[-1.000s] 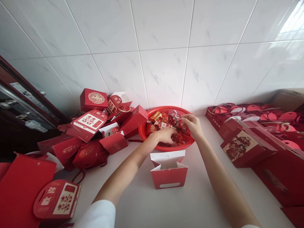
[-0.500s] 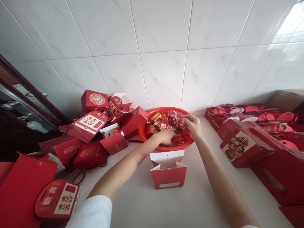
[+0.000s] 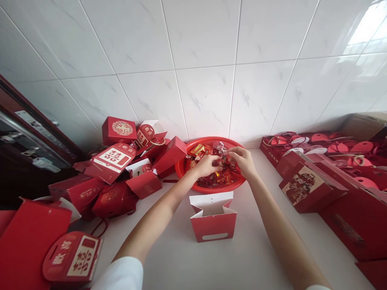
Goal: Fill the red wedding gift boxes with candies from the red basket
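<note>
Wrapped candies (image 3: 225,177) in red and gold fill a red plastic basket (image 3: 217,189) near the wall. Over the left part of the basket is my left hand (image 3: 208,165), its fingers curled together around something too small to make out. My right hand (image 3: 242,160) is at the basket's right side, thumb and fingertips pinched over the candies; what they hold is hidden. The two hands are close to each other but apart. In front of the basket an upright red box (image 3: 213,225) stands with its top open and its white inner flap raised.
Closed and open red boxes (image 3: 116,197) are piled at the left. At the right stand rows of red boxes (image 3: 320,193) with a cardboard box (image 3: 365,127) behind. A tiled wall (image 3: 205,96) rises behind the basket; a dark door frame (image 3: 30,125) is at far left.
My left hand has risen from the candies at the basket's front and moved nearer the right hand. My right hand has shifted slightly left. The open box has stayed put.
</note>
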A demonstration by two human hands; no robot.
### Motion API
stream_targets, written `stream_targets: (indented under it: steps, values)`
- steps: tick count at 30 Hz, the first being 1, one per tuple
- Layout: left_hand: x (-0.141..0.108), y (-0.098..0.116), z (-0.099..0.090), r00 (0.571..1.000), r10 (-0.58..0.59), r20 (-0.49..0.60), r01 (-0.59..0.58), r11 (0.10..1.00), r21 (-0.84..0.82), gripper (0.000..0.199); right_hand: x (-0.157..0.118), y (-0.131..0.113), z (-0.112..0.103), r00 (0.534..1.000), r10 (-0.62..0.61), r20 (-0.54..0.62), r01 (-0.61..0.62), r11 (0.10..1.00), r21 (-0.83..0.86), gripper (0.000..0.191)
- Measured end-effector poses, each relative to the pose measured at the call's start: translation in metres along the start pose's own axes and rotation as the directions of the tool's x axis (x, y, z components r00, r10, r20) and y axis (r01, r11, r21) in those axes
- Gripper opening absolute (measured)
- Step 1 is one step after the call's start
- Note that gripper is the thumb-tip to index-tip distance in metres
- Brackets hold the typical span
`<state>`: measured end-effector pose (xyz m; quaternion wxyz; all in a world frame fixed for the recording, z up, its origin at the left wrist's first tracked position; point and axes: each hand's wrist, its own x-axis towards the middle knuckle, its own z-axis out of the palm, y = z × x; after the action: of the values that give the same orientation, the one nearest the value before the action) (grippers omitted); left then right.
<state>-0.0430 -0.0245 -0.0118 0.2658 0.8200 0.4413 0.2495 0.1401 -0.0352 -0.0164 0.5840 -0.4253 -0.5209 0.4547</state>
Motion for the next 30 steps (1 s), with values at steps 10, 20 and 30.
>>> stream_targets:
  steps: [10,20,30]
  values:
    - [0.003,-0.004,0.000,0.964,-0.027,-0.266,-0.008,0.992,-0.129,0.031,-0.007,-0.010,0.001,0.947,0.093,0.308,-0.081,0.995,-0.053,0.037]
    - [0.004,-0.002,0.002,0.937,0.004,-0.348,-0.060,0.987,-0.151,0.020,-0.003,-0.001,-0.001,0.935,0.046,0.351,0.009,0.988,-0.155,0.026]
    - [0.002,-0.001,-0.004,0.950,-0.008,-0.312,-0.021,0.996,-0.091,0.036,-0.004,-0.012,0.000,0.964,0.111,0.239,-0.125,0.991,0.043,0.019]
